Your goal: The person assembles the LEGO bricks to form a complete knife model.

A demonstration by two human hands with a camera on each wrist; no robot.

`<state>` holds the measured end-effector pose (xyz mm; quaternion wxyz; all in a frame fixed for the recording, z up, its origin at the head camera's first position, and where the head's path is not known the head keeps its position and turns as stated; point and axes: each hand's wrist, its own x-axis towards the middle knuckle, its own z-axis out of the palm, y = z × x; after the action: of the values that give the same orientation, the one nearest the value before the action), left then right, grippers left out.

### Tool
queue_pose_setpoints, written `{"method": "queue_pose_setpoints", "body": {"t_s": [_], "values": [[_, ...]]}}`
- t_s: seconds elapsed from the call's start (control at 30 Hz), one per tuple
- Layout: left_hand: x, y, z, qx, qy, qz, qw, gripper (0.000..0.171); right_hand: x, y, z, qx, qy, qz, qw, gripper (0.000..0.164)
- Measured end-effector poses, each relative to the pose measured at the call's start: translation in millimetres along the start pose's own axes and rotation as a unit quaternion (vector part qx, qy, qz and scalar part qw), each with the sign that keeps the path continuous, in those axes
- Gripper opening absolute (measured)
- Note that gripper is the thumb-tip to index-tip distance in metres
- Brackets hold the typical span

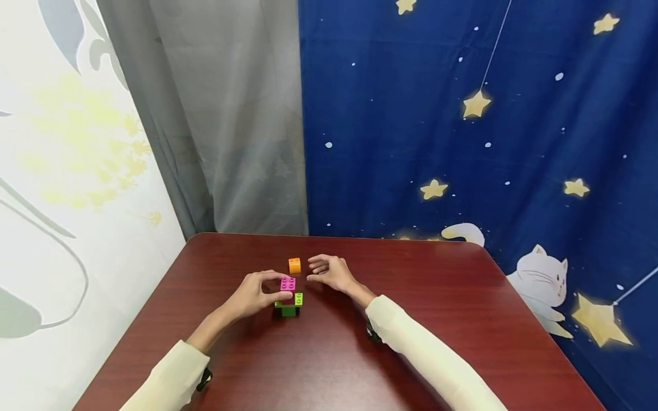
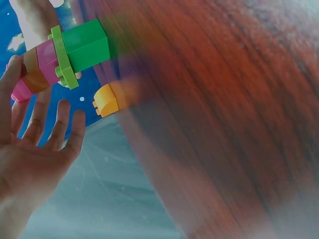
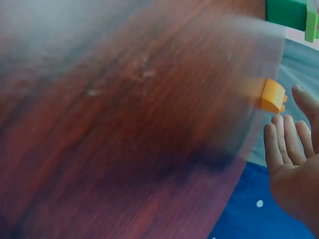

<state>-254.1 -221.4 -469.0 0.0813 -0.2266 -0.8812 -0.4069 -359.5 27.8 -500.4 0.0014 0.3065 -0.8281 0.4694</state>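
Note:
A small tower of toy building bricks stands on the table: a green brick [image 1: 289,311] at the bottom, a lime plate [image 1: 299,299] above it, then a pink brick [image 2: 48,59], an orange-brown brick [image 2: 35,73] and a magenta brick [image 1: 288,282] on top. My left hand [image 1: 253,294] pinches the tower's upper end between thumb and index finger; its other fingers are spread. Just behind the tower sits a loose orange brick [image 1: 295,266] with a rounded side. To the right of that brick, my right hand [image 1: 334,274] hovers with relaxed fingers, apart from it and holding nothing.
Both hands work over a dark red wooden table [image 1: 411,319]. Behind its far edge hang a grey curtain [image 1: 247,114] and a blue star-patterned curtain [image 1: 390,125]. A pale printed curtain [image 1: 77,228] is on the left.

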Motion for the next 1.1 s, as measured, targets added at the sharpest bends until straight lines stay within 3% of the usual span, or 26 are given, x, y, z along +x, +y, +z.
{"method": "queue_pose_setpoints", "body": {"t_s": [0.77,1.1], "values": [[1.9,2.6,-0.5,-0.003,-0.01,0.002,0.9999,0.041,34.5,13.9,19.0,0.015,-0.007,0.063,0.998,0.053],[1.6,1.0,-0.7,-0.002,-0.012,0.008,0.9999,0.038,41.0,12.5,23.1,0.018,-0.026,0.048,0.998,0.052]]}}
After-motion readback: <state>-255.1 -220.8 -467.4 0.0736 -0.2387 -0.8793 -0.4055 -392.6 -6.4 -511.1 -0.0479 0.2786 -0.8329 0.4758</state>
